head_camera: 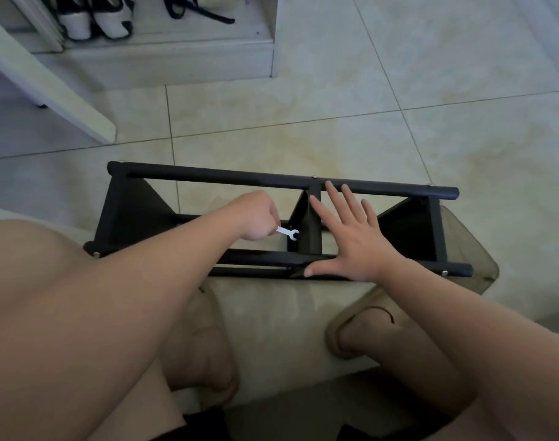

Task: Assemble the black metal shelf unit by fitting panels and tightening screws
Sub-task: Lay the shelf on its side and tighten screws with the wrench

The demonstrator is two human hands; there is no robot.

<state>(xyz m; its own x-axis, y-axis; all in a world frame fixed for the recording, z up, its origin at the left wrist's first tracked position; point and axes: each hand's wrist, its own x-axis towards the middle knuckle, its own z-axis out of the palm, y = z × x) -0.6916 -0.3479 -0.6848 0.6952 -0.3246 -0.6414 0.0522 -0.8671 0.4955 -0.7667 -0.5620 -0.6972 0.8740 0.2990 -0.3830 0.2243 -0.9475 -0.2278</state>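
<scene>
The black metal shelf unit (pixel 208 176) lies on its side on the tiled floor in front of my feet, its two long round bars running left to right. My left hand (pixel 256 218) reaches inside the frame and grips a small silver wrench (pixel 289 232), whose open jaw sits against the black middle panel (pixel 303 230). My right hand (pixel 351 237) lies flat with fingers spread over the middle upright and the near bar, the thumb resting on that bar. Small silver screw heads show at the bar ends.
My two feet in beige slippers (pixel 345 326) stand just before the frame on a pale mat (pixel 272 307). A white cabinet (pixel 176 55) with shoes stands at the back left, and a white slanted board (pixel 49 90) leans at the left.
</scene>
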